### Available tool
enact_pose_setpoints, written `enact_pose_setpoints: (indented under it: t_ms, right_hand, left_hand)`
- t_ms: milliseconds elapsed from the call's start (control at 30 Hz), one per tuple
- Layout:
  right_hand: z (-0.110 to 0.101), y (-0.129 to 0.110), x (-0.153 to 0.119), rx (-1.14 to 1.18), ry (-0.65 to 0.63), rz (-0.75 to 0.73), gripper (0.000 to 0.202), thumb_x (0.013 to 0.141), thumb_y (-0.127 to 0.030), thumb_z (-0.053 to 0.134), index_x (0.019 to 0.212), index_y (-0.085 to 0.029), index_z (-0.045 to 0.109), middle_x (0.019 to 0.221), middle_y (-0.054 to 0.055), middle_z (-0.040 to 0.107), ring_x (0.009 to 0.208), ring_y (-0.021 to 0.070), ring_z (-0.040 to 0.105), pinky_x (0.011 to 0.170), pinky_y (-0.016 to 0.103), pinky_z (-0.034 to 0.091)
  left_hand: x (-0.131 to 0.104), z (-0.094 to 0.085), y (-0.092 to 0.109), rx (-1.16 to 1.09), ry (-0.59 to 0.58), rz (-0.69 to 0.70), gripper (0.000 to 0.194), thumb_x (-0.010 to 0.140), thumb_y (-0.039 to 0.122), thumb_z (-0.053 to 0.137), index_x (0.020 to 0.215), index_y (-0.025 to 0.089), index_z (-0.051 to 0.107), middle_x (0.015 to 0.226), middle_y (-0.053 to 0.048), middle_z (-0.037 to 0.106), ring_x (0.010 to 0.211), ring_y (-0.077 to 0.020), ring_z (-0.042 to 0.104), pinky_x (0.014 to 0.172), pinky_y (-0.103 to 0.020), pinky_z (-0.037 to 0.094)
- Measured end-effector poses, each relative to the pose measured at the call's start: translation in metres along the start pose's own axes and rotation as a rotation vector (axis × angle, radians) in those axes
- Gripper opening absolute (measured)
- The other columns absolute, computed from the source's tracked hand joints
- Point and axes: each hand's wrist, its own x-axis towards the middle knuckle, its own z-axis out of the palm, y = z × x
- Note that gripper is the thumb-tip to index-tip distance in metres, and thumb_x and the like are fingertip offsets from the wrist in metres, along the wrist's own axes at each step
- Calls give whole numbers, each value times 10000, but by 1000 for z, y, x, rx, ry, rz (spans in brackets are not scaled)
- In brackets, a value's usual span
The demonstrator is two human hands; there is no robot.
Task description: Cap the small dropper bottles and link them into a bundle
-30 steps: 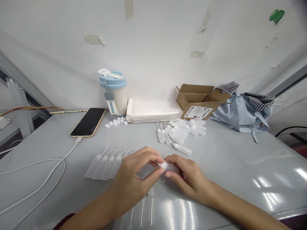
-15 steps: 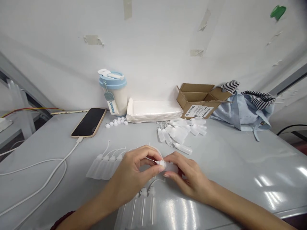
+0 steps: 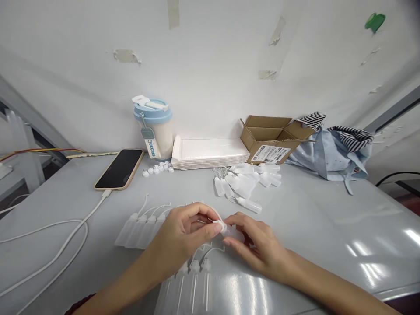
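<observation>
A small translucent bottle (image 3: 235, 233) lies tilted between both hands, its white tip pointing left. My left hand (image 3: 192, 232) pinches the white cap end with thumb and fingers. Around the bottle's body the fingers of my right hand (image 3: 257, 240) are closed. Beside my left hand stands a row of similar bottles (image 3: 141, 231) with thin tethers, partly covered by that hand. Larger clear bottles (image 3: 195, 286) lie in a row below my left wrist. Farther back is a loose pile of small bottles (image 3: 243, 181), and small white caps (image 3: 157, 168) sit near the cup.
At the back stand a blue-lidded cup (image 3: 160, 135), a stack of white padded envelopes (image 3: 210, 153), an open cardboard box (image 3: 272, 142) and a blue cloth bag (image 3: 328, 153). A phone (image 3: 120, 169) with a white cable (image 3: 70, 240) lies at the left.
My left fingers have closed in over the bottle's tip, and the thin tip is less visible. The whole view has shifted slightly.
</observation>
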Motion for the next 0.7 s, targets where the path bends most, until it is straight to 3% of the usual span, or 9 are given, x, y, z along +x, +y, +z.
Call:
enact_pose_setpoints:
  t_ms: [100,333,567,700]
  right_hand:
    - [0,1,0,-20,1,-21,207,915,-269,473,1103,-188,441,860,35,606,496,77,458,470,202,398]
    - [-1,0,0,34,-11,2,223,910,-248,491,1119,-191,437,832,15,597,505,73,466,472,190,393]
    - [-2,-1,1,26,7,-18,194,913,-242,480,1098,-190,451,824,19,583,535,83,468,476,196,392]
    - [-2,-1,2,30,1,-19,199,916,-246,475,1108,-199,448,844,26,595,571,94,503,488,201,405]
  left_hand:
    - [0,-1,-1,17,-35,-18,87,832,269,590,855,191,620,809,-4,653,799,-151,613,718,-254,489]
    - [0,0,-3,75,-18,125,124,805,148,573,862,203,669,927,-12,634,895,-158,605,811,-263,494]
    - [-1,0,3,55,-3,-29,130,838,299,581,832,181,634,789,-11,662,783,-156,621,715,-256,501]
    - [0,-2,2,139,-15,40,110,839,267,572,862,190,647,853,-15,667,830,-162,620,761,-262,495]
